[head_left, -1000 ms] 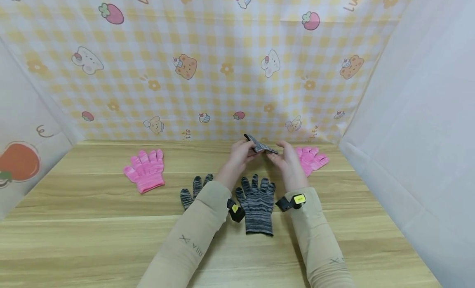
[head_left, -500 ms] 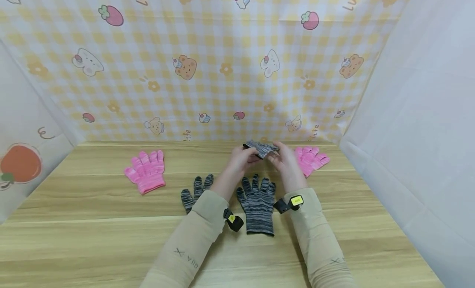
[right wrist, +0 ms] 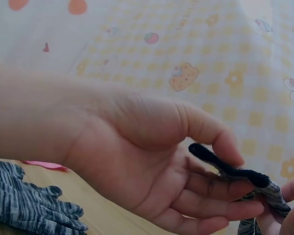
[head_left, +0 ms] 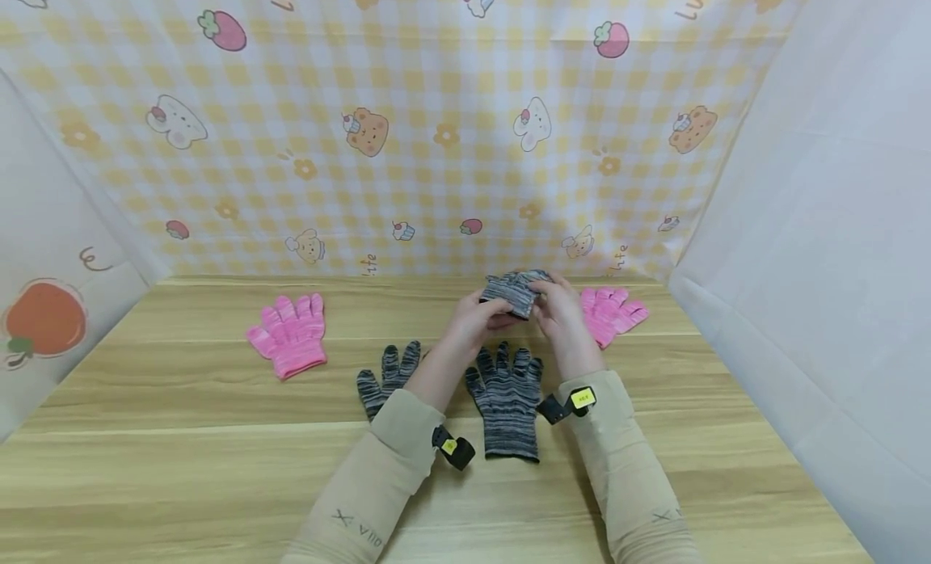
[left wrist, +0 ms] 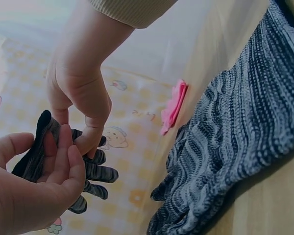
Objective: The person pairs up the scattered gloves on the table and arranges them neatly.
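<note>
A striped grey-and-black knit glove [head_left: 515, 294] is held up between both hands near the table's back edge. My left hand [head_left: 473, 317] pinches its cuff side, thumb on top and fingers beneath. The right hand [head_left: 562, 309] pinches the other side with thumb and fingers. In the left wrist view the held glove [left wrist: 95, 171] hangs with its fingers pointing away, and its dark cuff edge shows. Below the hands, a matching grey glove [head_left: 511, 402] lies flat, fingers away from me. Another grey glove [head_left: 389, 374] lies left of it, partly hidden by the left forearm.
A pink glove [head_left: 292, 335] lies at the back left of the wooden table [head_left: 182, 451]. A second pink glove [head_left: 612, 313] lies at the back right, partly behind the right hand. A checked yellow curtain [head_left: 407, 128] closes off the back, with white sheets at both sides.
The glove in the hands has turned from nearly edge-on to showing its striped face and cuff toward me. The left hand and forearm have shifted slightly. The lying gloves stay put.
</note>
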`<state>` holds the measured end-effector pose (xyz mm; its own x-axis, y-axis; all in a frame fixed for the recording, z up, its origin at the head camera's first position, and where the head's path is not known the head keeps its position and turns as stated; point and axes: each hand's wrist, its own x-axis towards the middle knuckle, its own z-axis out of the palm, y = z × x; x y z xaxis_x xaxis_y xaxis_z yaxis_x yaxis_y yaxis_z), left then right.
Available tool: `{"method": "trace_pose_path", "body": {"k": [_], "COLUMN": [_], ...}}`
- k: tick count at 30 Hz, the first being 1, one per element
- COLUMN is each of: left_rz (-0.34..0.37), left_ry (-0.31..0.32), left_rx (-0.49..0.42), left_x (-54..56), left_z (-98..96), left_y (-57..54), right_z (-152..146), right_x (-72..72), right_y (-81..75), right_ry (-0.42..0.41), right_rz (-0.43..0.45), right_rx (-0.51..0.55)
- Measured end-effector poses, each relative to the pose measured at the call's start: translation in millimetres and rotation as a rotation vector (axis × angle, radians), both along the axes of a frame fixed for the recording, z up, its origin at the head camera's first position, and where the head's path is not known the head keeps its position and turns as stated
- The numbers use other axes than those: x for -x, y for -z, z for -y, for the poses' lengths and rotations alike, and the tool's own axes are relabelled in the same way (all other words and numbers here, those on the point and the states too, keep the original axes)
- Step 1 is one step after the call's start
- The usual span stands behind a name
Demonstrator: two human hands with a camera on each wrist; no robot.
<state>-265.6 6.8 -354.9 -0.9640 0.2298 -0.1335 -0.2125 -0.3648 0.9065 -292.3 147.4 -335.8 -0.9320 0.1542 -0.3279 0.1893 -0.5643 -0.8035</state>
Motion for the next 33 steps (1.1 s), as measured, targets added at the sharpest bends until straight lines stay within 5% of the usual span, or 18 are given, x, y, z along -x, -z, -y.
{"method": "trace_pose_path", "body": {"k": [13,28,33], "left_rz": [-0.047,-0.075,-0.07], "left_ry": [0.058,0.03,0.034], "left_rx": [-0.057,0.084,0.192], "left_x": [-10.9,-16.7,-18.4], "left_z": [15.4,25.6,29.3], "left_y": [-8.8,-18.6,-21.4], "right_z": [1.2,1.6,-0.8], "right_x": [-11.8,-30.7,-37.1], "right_y": [-8.8,-18.0,-18.8], "right_ry": [-0.068,-0.185,-0.217], "right_rz": [-0.054,-0.137,-0.178], "right_rx": [-0.122,-0.255,-0.291]}}
